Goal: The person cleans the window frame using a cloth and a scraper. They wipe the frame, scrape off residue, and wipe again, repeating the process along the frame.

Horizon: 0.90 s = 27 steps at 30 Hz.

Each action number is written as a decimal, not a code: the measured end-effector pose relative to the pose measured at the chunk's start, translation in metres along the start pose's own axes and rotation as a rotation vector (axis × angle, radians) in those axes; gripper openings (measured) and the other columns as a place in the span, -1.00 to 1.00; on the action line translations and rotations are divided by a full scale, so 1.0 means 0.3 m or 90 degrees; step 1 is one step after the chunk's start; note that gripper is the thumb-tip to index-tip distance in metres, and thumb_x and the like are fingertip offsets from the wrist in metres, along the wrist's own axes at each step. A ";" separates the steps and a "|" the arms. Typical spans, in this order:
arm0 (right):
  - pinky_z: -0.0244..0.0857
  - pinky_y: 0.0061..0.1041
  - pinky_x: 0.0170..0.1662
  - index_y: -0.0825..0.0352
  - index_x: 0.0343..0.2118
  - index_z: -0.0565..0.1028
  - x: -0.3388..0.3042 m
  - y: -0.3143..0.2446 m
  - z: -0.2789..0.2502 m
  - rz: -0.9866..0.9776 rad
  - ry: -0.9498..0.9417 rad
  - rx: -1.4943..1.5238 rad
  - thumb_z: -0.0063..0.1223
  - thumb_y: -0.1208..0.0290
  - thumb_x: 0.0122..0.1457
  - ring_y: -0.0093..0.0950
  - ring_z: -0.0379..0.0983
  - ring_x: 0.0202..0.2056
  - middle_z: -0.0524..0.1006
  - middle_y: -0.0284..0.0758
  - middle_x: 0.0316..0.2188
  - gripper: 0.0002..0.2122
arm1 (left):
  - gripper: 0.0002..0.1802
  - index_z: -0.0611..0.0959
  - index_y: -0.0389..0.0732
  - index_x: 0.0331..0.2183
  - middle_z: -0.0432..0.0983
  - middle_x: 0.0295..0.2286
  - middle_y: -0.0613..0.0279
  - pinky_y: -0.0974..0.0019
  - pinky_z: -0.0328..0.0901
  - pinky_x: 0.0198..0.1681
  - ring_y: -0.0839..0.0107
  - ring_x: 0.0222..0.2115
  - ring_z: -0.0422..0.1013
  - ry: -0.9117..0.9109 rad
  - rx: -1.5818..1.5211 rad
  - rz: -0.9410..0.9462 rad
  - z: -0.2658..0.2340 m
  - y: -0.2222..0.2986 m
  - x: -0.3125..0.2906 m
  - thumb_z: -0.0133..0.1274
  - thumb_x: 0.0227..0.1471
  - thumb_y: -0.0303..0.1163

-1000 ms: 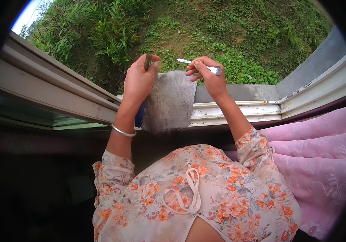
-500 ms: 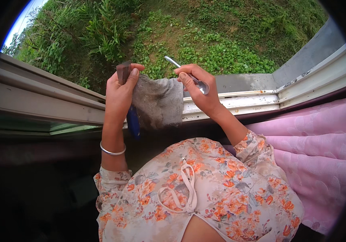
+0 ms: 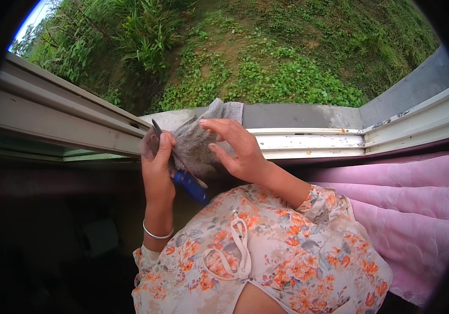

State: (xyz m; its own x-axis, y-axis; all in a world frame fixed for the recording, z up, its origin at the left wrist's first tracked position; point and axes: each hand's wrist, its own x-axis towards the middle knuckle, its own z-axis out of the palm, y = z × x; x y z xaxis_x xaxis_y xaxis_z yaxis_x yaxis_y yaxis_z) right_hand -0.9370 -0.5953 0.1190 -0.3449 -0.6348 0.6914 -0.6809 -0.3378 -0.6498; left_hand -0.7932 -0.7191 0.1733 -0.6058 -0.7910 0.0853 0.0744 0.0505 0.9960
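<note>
My left hand [image 3: 156, 162] is closed around a bundle of things beside the window frame. A dark, flat, blade-like piece [image 3: 155, 137] sticks up past its thumb. Below the palm, a blue handle [image 3: 191, 187] points down toward my shirt, with a slim pale edge of something along it. Whether blade and handle are one tool I cannot tell. A grey, stained cloth [image 3: 201, 144] bunches from my left hand over the sill. My right hand [image 3: 237, 149] hovers at the cloth's right side, fingers apart and slightly bent, with nothing visible in it. The spoon is not clearly visible.
White window tracks [image 3: 308, 141] run along a grey concrete ledge [image 3: 292, 115]. A pale sliding frame [image 3: 62, 120] stands on the left, and a pink curtain [image 3: 391, 204] hangs at the right. Green plants [image 3: 297, 78] cover the slope outside.
The spoon has left my right hand, which has opened and moved left and down to the cloth. My left hand has come lower, its blue handle swinging rightward; the cloth is more bunched.
</note>
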 end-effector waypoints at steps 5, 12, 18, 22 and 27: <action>0.26 -0.22 0.16 0.25 0.12 0.45 -0.052 0.054 0.074 0.098 -0.160 -0.042 0.28 0.48 0.03 -0.15 0.37 0.10 0.50 -0.18 0.07 -0.48 | -0.70 0.50 -0.19 -0.35 0.31 -0.42 0.43 0.46 0.11 -0.23 0.60 -0.35 0.21 -0.074 -0.008 -0.038 -0.039 0.031 -0.065 -0.09 0.39 -0.21; 0.28 -0.67 -0.33 0.37 -0.26 0.55 0.130 0.141 -0.097 0.352 -0.176 0.375 0.10 0.35 0.35 -0.77 0.37 -0.40 0.51 -0.58 -0.43 -0.83 | -0.63 0.43 -0.19 -0.39 0.54 -0.29 0.10 0.37 0.29 -0.10 0.37 -0.23 0.48 -0.052 -0.074 -0.031 -0.136 0.076 -0.070 -0.21 0.43 -0.17; 0.46 -0.48 -0.05 0.45 -0.14 0.56 0.346 0.166 -0.498 0.217 0.349 0.443 -0.06 0.43 0.38 -0.49 0.59 -0.20 0.64 -0.25 -0.24 -0.79 | -0.59 0.42 -0.16 -0.40 0.64 -0.30 -0.02 0.31 0.42 -0.21 0.21 -0.32 0.62 -0.021 -0.003 0.002 -0.275 0.059 -0.079 -0.26 0.44 -0.12; 0.40 -0.53 -0.12 0.41 -0.10 0.58 0.296 0.518 -0.817 0.173 0.128 0.019 0.04 0.39 0.35 -0.67 0.51 -0.24 0.64 -0.40 -0.27 -0.78 | -0.58 0.43 -0.17 -0.39 0.65 -0.35 0.04 0.35 0.40 -0.26 0.27 -0.39 0.61 -0.064 0.036 -0.023 -0.289 0.021 -0.074 -0.25 0.43 -0.10; 0.36 -0.52 -0.01 0.47 -0.08 0.59 0.339 0.298 -0.750 0.414 0.410 0.095 0.07 0.43 0.30 -0.53 0.56 -0.20 0.64 -0.32 -0.18 -0.76 | -0.58 0.47 -0.22 -0.36 0.65 -0.38 0.09 0.40 0.37 -0.30 0.34 -0.42 0.60 -0.023 0.073 -0.087 -0.359 -0.068 -0.142 -0.19 0.41 -0.09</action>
State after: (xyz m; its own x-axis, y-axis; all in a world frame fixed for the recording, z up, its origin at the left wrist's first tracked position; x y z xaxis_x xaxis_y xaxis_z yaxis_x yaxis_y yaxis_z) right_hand -1.1782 -0.5338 0.2022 -0.9528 -0.2372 0.1893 -0.1525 -0.1651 -0.9744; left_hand -0.6837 -0.7520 0.1463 -0.6318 -0.7734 -0.0514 -0.0995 0.0152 0.9949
